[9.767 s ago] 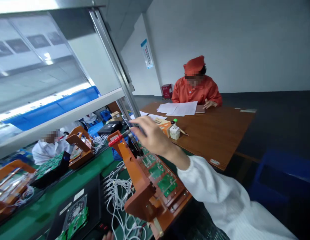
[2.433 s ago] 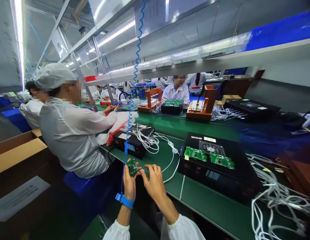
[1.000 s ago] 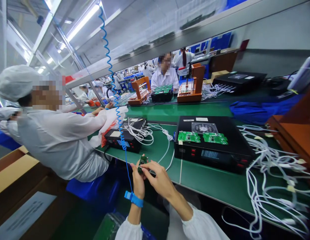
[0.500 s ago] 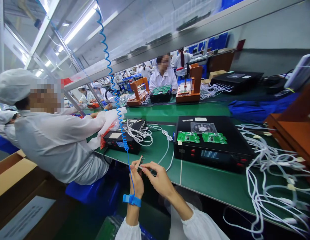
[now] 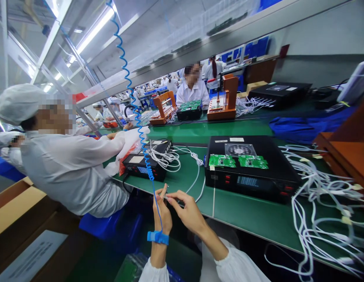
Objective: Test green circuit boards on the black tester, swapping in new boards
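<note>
My left hand is closed around a small circuit board, seen nearly edge-on at the fingertips. A blue wrist strap with a coiled blue cord is on that wrist. My right hand comes in from the right, thumb and forefinger pinched at the near side of the same board. Fingers cover most of the board, so its face is hidden. Both hands are held just in front of the bench edge. Two green circuit boards lie on a black test box to the right.
White cables tangle over the bench's right side, beside an orange fixture. A smaller black box with white leads stands at left. A co-worker sits close on the left, behind a cardboard box.
The board in my hands has turned more edge-on. Both hands stay together, with the left wrist slightly lower and farther right; the view has shifted a little.
</note>
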Demonstrator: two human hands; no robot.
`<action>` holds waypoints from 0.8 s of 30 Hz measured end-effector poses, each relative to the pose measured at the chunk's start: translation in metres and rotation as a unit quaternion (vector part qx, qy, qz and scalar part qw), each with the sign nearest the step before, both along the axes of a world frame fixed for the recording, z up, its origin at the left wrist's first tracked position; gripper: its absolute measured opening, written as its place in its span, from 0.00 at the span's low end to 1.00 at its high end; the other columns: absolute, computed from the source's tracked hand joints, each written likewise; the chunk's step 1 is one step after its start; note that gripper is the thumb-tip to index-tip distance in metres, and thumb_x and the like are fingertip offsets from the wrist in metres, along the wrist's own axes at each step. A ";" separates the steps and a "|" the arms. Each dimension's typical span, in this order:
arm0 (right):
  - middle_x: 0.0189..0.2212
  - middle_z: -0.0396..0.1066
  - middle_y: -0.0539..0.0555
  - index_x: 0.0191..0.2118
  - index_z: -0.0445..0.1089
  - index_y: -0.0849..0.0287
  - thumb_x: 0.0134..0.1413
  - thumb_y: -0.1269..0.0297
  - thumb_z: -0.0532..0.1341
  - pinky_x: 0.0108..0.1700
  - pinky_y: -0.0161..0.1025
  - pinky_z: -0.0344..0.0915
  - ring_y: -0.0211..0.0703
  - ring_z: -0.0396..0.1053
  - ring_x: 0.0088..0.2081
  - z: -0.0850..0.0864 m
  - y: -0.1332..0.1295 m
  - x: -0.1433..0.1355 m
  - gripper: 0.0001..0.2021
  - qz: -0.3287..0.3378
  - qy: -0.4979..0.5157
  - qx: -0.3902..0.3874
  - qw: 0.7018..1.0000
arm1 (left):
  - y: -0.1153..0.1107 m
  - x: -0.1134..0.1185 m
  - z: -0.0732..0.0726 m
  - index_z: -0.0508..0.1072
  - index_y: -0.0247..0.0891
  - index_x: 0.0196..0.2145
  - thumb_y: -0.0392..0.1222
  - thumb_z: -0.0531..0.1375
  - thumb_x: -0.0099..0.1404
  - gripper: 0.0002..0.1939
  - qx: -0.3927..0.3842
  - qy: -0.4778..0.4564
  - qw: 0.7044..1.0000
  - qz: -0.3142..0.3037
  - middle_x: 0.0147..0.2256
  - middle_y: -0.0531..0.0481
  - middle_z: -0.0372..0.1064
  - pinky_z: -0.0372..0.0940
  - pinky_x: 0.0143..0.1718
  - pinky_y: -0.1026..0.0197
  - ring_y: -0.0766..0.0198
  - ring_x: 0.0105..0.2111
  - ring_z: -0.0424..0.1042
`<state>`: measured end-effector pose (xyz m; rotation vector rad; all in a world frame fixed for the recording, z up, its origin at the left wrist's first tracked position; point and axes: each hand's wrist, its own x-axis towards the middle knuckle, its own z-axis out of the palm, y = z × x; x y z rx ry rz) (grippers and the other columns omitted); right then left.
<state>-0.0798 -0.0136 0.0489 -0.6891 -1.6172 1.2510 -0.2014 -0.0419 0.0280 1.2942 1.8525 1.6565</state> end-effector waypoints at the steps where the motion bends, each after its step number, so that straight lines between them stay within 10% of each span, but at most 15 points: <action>1: 0.38 0.76 0.52 0.47 0.78 0.53 0.65 0.61 0.60 0.47 0.39 0.66 0.42 0.73 0.42 -0.001 0.000 0.000 0.11 0.003 0.002 0.000 1.000 | 0.000 0.000 -0.001 0.76 0.36 0.52 0.68 0.37 0.70 0.41 -0.002 -0.012 1.000 -0.003 0.52 0.38 0.68 0.67 0.51 0.55 0.53 0.50 0.71; 24: 0.33 0.76 0.50 0.41 0.71 0.57 0.63 0.61 0.59 0.43 0.37 0.66 0.41 0.74 0.37 0.005 0.004 -0.004 0.07 0.003 0.012 -0.045 0.999 | 0.004 -0.002 0.006 0.73 0.34 0.53 0.70 0.39 0.68 0.41 -0.042 -0.047 0.998 -0.023 0.50 0.36 0.73 0.71 0.46 0.52 0.50 0.49 0.73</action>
